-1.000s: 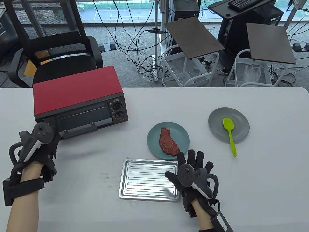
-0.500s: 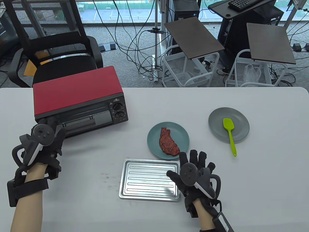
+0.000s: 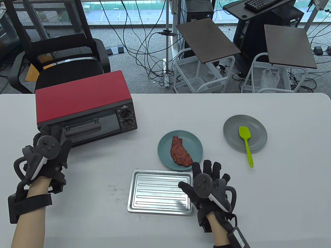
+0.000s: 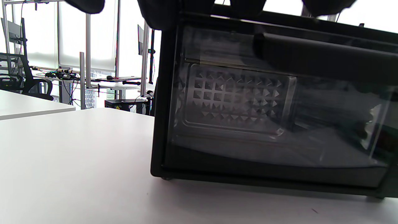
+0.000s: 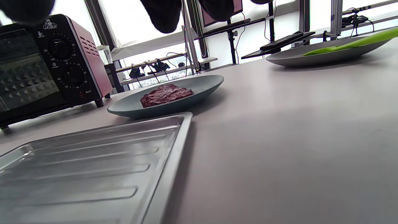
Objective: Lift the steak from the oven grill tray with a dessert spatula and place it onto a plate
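Note:
The brown-red steak (image 3: 181, 152) lies on a teal plate (image 3: 165, 139), shown low in the right wrist view as steak (image 5: 166, 94) on plate (image 5: 202, 84). A lime-green spatula (image 3: 245, 140) rests on a grey plate (image 3: 232, 124) at the right, its handle sticking over the rim. The silver oven tray (image 3: 159, 192) sits bare near the front edge. My right hand (image 3: 207, 173) lies flat with spread fingers beside the tray's right edge, holding nothing. My left hand (image 3: 55, 133) presses straight fingers against the left end of the oven door (image 3: 90, 126).
The red-topped toaster oven (image 3: 82, 100) stands at the back left with its glass door (image 4: 264, 109) upright against the body. Its dials (image 3: 126, 118) face front. Beyond the far table edge stand an office chair (image 3: 59, 51), cables and small carts.
The oven door has swung up from hanging open to shut, with my left hand following it upward. My right hand slid slightly right and has since stayed still.

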Available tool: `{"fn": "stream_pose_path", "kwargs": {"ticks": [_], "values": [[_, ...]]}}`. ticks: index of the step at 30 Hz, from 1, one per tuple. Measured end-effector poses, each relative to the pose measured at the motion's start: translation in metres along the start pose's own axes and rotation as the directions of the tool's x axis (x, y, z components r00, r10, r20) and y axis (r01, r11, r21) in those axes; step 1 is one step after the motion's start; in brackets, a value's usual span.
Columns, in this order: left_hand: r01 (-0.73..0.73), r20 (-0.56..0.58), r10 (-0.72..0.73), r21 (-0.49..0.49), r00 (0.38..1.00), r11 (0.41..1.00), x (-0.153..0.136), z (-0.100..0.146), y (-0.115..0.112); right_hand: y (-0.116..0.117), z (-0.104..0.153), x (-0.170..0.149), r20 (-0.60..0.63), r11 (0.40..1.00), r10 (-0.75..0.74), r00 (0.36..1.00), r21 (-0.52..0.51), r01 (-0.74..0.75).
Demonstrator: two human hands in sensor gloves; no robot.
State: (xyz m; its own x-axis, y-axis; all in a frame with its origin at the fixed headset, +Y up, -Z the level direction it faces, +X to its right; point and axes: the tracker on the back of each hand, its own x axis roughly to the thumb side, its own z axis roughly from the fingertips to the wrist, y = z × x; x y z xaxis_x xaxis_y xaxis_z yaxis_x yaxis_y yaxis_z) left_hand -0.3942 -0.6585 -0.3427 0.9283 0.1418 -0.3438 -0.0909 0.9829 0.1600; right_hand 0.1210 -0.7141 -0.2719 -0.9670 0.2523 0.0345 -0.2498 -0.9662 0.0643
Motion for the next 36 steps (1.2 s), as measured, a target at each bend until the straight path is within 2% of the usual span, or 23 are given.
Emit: {"fn": "stream_pose_path", "kwargs": {"ticks": [8,16,20,29,36], "values": [[0.002,0.031,-0.002,0.0,1.0,1.0,0.005,0.007,-0.002,0.0,0.0,0.0,0.001,1.0,-0.003,1.0,-0.003,0.003],[-0.022,0.094,0.019,0.031,0.995,0.999,0.011,0.021,0.01,0.0,0.0,-0.001,0.0,1.0,-0.002,1.0,-0.005,0.002],[-0.062,0.119,0.058,0.034,0.991,0.997,0.015,0.034,0.014,0.001,0.001,0.001,0.012,1.0,0.01,1.0,-0.008,-0.01],[-0.045,0.252,0.03,0.052,0.967,0.998,0.034,0.074,0.023,0.002,0.007,0.006,0.014,0.998,0.051,0.999,-0.028,-0.051],[-0.077,0.339,0.085,-0.037,0.937,0.996,0.054,0.104,0.023,0.003,0.011,0.005,0.015,0.997,0.059,0.998,-0.042,-0.059]]}}
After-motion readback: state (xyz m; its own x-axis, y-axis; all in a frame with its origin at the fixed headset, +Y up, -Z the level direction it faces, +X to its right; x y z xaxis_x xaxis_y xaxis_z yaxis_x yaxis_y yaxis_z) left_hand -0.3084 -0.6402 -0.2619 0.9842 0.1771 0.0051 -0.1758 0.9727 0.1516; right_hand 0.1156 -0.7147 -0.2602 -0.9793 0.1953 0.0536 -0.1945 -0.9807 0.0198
